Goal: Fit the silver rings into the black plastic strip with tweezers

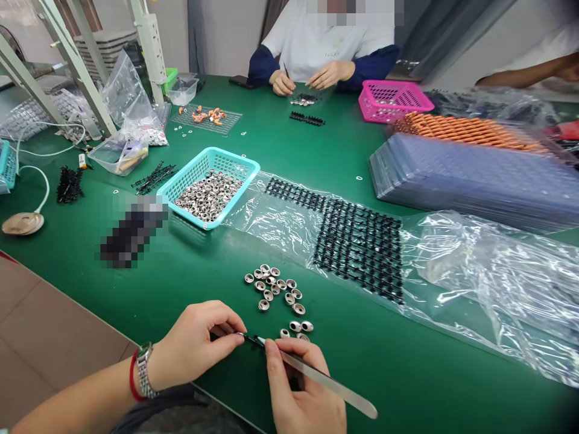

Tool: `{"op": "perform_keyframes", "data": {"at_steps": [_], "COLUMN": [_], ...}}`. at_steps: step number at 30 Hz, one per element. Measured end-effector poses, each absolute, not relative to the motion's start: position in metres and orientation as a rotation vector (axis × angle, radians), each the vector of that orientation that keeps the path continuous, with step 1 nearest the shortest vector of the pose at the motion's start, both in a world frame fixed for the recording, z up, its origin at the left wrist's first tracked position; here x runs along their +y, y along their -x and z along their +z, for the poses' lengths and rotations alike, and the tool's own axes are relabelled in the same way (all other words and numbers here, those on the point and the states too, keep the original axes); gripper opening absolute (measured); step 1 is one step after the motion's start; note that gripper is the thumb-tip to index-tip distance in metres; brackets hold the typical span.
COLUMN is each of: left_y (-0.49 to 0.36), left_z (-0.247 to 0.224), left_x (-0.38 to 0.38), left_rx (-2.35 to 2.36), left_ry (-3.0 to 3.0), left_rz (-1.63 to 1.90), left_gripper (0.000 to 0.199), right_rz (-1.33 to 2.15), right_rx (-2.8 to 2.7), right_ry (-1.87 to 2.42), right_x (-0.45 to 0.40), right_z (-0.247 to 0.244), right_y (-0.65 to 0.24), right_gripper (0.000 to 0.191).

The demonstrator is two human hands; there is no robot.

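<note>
My left hand [194, 337] pinches one end of a thin black plastic strip [251, 340] just above the green table [217, 265]. My right hand [305, 392] is closed around metal tweezers [337, 386], whose tip meets the strip close to my left fingertips. Whether a small piece sits between the tips is too fine to tell. Several small silvery oval cups [275, 289] with dark openings lie loose beyond my hands. A few more ovals [296, 327] rest right by my right fingers.
A turquoise basket [251, 172] holds many silvery pieces. Rows of black strips [357, 247] lie on clear plastic film [470, 277]. Stacked clear trays [465, 175] stand at right, near a pink basket [368, 105]. Across the table a co-worker's hands [332, 73] handle small parts.
</note>
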State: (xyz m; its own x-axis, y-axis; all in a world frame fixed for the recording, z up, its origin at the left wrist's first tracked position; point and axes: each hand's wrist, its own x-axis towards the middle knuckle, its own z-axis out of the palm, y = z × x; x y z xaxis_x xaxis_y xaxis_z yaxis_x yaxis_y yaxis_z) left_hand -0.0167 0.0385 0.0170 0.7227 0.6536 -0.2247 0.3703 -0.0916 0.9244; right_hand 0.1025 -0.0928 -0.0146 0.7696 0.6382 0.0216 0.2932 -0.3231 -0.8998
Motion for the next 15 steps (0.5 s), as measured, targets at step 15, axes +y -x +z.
{"op": "perform_keyframes", "data": {"at_steps": [15], "left_y": [0.017], "left_z": [0.014], "left_x": [0.044], "left_rx": [0.869], "left_ry": [-1.562], "left_rz": [0.275], "left_gripper": [0.019], "right_rz": [0.663], "right_rx": [-0.628], "right_ry": [1.757], "right_x": [-0.105], "right_z": [-0.032], "right_y": [-0.136], "right_gripper": [0.037]}}
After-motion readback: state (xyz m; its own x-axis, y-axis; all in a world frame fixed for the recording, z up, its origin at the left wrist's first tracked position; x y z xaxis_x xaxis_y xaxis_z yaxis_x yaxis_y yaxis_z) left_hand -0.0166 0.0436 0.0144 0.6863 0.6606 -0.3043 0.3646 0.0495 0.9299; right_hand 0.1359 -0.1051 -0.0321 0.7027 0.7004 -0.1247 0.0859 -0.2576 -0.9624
